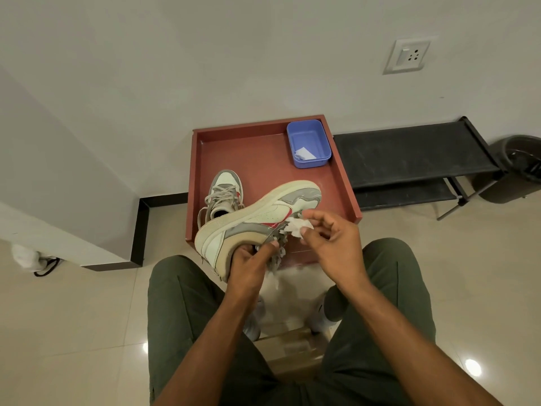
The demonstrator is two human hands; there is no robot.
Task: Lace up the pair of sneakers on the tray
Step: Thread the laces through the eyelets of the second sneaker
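I see my left hand [248, 266] gripping a tilted sneaker [251, 222] over the red tray [257, 153] while my right hand [330, 237] pinches its white lace [295, 227].

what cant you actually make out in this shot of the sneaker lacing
- Held sneaker, head view: eyelet side faces away, so lacing progress is hidden.
- Left hand: fingertips hidden inside the shoe.
- White wad pinched by right hand: too crumpled to identify.
- White slip in blue box: too small to read.
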